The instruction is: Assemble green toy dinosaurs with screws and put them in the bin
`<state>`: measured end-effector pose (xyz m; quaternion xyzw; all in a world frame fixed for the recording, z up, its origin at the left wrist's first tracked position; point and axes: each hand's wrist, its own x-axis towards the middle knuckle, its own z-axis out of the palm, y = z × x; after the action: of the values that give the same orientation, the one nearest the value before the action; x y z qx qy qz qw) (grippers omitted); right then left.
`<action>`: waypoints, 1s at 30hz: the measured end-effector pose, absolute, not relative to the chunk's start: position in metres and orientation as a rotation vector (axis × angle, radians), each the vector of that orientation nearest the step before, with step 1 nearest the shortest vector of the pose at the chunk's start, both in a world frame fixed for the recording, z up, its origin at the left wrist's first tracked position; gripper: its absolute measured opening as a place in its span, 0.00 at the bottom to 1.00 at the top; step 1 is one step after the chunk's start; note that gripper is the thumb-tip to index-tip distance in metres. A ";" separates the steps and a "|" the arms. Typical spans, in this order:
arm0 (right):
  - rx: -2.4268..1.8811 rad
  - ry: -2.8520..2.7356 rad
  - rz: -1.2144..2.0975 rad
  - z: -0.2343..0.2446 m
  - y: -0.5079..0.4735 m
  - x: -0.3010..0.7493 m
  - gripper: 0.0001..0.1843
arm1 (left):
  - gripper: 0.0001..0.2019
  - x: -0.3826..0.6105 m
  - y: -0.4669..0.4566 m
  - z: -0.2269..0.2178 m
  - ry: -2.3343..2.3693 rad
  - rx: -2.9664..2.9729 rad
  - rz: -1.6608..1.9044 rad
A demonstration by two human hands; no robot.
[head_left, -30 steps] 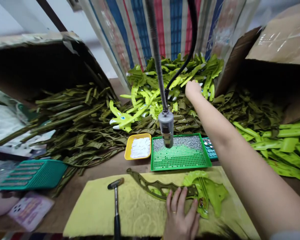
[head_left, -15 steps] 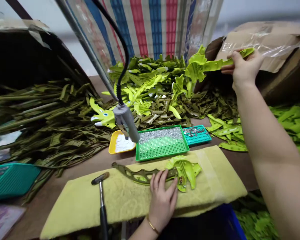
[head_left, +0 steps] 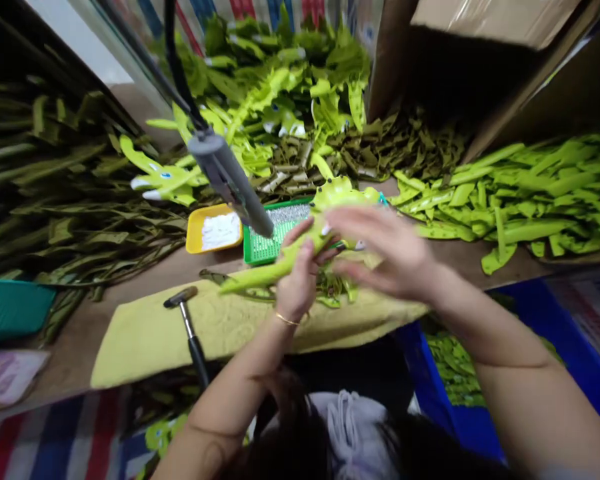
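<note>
My left hand grips a long lime-green plastic shell piece, fingers wrapped round its middle. The narrow end points left, and the wide frilled end with dark studs tilts up to the right. My right hand is smeared by motion beside the wide end. Its fingers look stretched out and apart, and whether it touches the piece I cannot tell. Under my hands, a dark olive frame piece with lime-green parts lies on the yellow cloth pad, mostly hidden. A hammer rests on the pad to the left.
Beyond the pad stand a yellow tray of white powder and a green tray of small metal bits. A grey lamp-like tool hangs above them. Olive strips pile up left, lime-green pieces right. A blue bin sits below.
My right hand has come down from the back right to the pad. The lime-green piece it held is now in my left hand, which has lifted off the olive piece. The view has tilted down.
</note>
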<state>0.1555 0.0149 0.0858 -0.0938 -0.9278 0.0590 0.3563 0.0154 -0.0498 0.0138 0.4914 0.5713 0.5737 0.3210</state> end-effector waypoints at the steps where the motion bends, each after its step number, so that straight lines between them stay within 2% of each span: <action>1: -0.472 -2.401 0.227 0.075 0.027 0.170 0.23 | 0.22 0.010 -0.057 0.015 1.363 1.066 1.597; 3: -0.691 -2.488 0.398 0.052 0.048 0.193 0.33 | 0.21 -0.002 -0.070 0.016 1.158 0.776 1.671; 6: -0.707 -2.583 0.560 0.022 0.056 0.204 0.41 | 0.21 -0.011 -0.083 0.017 1.067 0.619 1.626; 12: -0.613 -2.528 0.605 0.006 0.033 0.193 0.40 | 0.27 -0.015 -0.109 0.011 1.115 0.560 1.540; 17: -0.722 -2.531 0.523 -0.022 0.031 0.200 0.41 | 0.11 -0.041 -0.149 -0.018 1.560 0.219 1.376; 21: -0.639 -2.624 0.451 -0.042 0.024 0.193 0.40 | 0.05 -0.052 -0.162 -0.037 1.623 0.017 1.368; 30: -0.670 -2.703 0.453 -0.048 0.021 0.190 0.41 | 0.07 -0.053 -0.160 -0.040 1.590 -0.001 1.389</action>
<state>0.1896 0.0211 -0.0482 -0.2346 -0.9457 0.1584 0.1595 -0.0527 -0.1597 -0.0396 -0.0005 0.6554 0.5726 0.4925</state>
